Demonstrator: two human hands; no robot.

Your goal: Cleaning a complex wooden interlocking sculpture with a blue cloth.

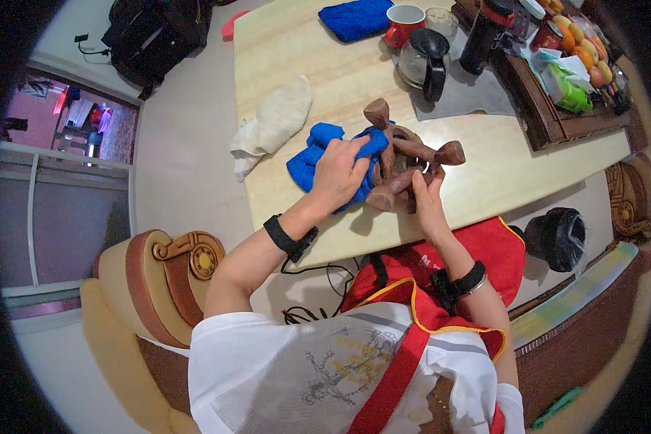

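Observation:
A brown carved wooden stand with flared feet pointing up rests near the table's front edge. My left hand holds a bunched blue cloth and presses part of it against the stand's left side. My right hand grips the stand's lower right part, thumb on the near side. The fingertips behind the wood are partly hidden. Left of the blue cloth lies a crumpled white cloth.
Farther back on the table are a folded blue cloth, a red mug, a glass coffee pot and a dark bottle. A wooden tray holds fruit and tissues. A carved armrest is at left.

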